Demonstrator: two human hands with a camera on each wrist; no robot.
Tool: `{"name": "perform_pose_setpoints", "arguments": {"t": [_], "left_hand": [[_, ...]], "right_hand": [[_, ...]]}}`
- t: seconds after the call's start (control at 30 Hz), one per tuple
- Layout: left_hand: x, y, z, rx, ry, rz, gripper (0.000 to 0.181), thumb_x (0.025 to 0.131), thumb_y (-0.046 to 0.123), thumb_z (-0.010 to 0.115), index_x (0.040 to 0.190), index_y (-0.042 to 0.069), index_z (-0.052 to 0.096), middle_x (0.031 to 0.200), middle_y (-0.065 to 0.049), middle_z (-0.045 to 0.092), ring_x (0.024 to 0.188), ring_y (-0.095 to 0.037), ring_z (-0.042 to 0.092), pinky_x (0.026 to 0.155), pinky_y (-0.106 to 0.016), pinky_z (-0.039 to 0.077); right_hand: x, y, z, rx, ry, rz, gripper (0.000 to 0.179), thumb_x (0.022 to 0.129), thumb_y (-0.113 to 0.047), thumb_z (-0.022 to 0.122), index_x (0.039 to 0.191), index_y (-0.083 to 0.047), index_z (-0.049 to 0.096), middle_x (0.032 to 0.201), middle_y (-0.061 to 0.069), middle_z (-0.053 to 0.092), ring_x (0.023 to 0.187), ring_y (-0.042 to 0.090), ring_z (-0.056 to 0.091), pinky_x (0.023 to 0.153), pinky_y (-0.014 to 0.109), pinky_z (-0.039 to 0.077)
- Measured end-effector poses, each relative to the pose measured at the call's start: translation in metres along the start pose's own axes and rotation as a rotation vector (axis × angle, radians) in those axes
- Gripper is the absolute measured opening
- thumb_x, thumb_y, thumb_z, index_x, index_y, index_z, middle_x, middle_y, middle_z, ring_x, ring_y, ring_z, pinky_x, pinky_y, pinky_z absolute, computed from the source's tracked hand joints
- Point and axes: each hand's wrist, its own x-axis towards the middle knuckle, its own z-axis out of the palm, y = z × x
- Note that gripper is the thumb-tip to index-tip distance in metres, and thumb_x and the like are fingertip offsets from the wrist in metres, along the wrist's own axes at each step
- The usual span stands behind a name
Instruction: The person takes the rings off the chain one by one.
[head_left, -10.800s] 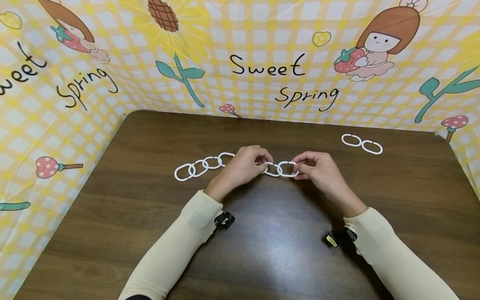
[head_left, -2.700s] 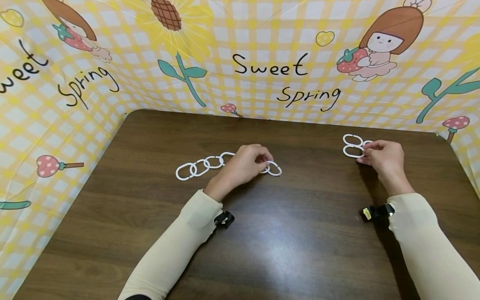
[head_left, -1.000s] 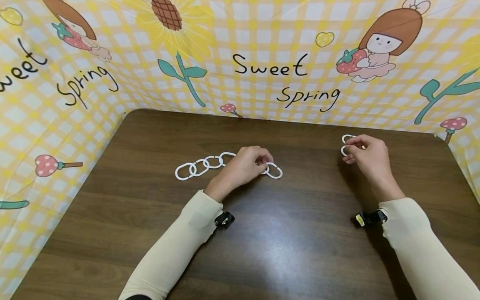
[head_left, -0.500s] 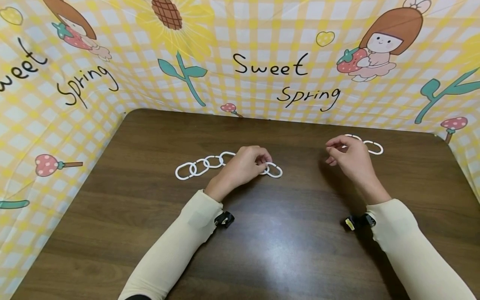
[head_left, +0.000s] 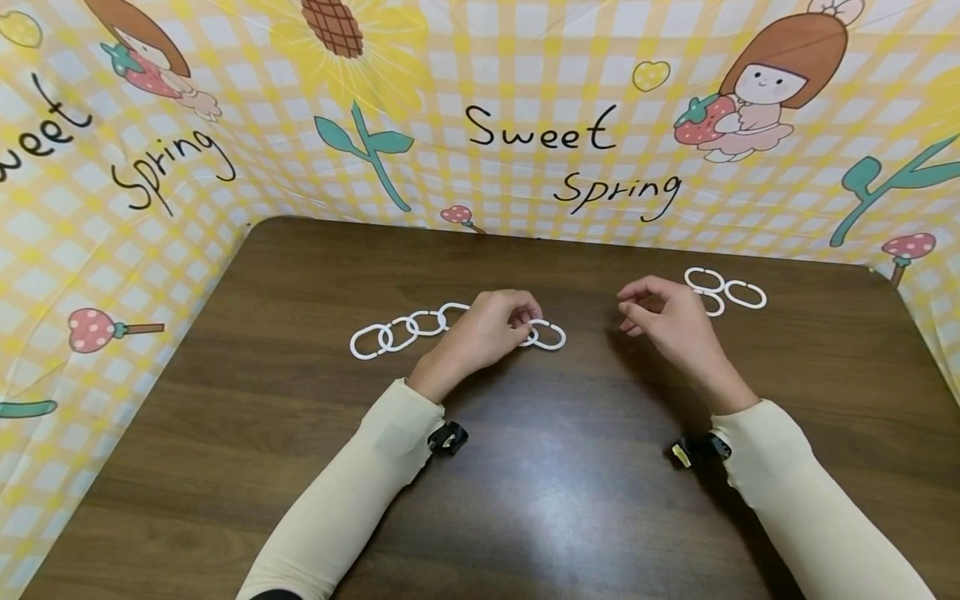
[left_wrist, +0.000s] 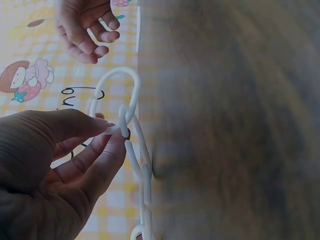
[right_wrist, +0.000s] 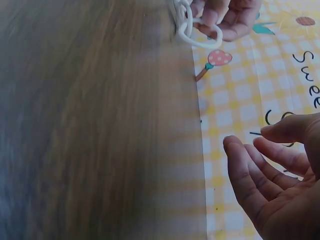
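In the head view, a chain of white plastic oval links (head_left: 426, 336) runs across the table from the left, passing behind my left hand (head_left: 487, 333). Its end link (head_left: 564, 336) sticks out to the right of that hand. In the left wrist view, my thumb and fingertips pinch the lower part of this end link (left_wrist: 136, 90), where it joins its neighbour, and more chain (left_wrist: 147, 185) trails below. My right hand (head_left: 678, 329) is over the table to the right, apart from the chain. Its fingers are loosely bent with nothing between them, as the right wrist view shows.
Behind the right hand lie three loose white links: a left one (head_left: 723, 282), a right one (head_left: 765, 297) and a third (head_left: 723, 307) partly hidden by the hand. A yellow checked cloth (head_left: 510, 75) stands along the back and left of the brown table (head_left: 510, 500).
The right hand, first at the chain's end, took off a link and laid it by the two loose ones. It has let go and moved left. The left hand stays on the chain.
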Motion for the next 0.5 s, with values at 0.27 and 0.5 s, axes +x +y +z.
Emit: {"name": "perform_pose_setpoints", "arguments": {"t": [0.27,0.5], "left_hand": [[-0.001,-0.001,-0.001,-0.007,0.011,-0.001,0.011,0.099,0.002,0.066,0.105,0.004,0.075,0.091,-0.004,0.070,0.086,-0.016,0.062,0.076,-0.025,0.051],[-0.001,-0.002,0.000,-0.014,0.020,-0.001,0.010,0.098,0.002,0.066,0.105,0.003,0.074,0.092,-0.005,0.070,0.087,-0.016,0.063,0.077,-0.026,0.051]], "right_hand": [[0.000,-0.007,0.011,0.029,-0.050,-0.011,0.019,0.098,0.000,0.066,0.113,0.010,0.069,0.101,0.030,0.071,0.073,0.004,0.072,0.069,0.025,0.062],[-0.001,-0.011,0.019,0.048,-0.079,-0.002,0.019,0.097,-0.001,0.068,0.113,0.009,0.070,0.100,0.028,0.073,0.076,0.007,0.074,0.071,0.027,0.062]]}}
